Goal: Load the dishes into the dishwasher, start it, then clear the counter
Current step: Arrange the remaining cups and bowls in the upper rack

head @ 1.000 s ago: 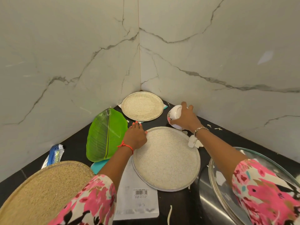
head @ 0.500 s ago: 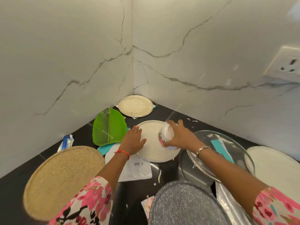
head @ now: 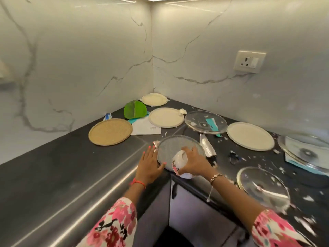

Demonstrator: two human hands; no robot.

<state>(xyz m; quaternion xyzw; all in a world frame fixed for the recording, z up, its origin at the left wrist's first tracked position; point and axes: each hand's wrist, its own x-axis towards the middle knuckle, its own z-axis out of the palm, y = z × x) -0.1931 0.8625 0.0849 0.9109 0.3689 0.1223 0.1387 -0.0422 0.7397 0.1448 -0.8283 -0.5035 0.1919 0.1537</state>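
Bowl [head: 179,159] gripped by right hand [head: 195,162] over grey plate [head: 170,145], left hand [head: 149,165] flat, perhaps touching.

bare counter [head: 53,172] left; plates [head: 166,117], lids [head: 205,122] crowding right

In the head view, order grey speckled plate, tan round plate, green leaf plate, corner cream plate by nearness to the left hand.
From the left hand:
1. grey speckled plate, touching it, right.
2. tan round plate, ahead, left.
3. green leaf plate, farther back.
4. corner cream plate, by the walls.
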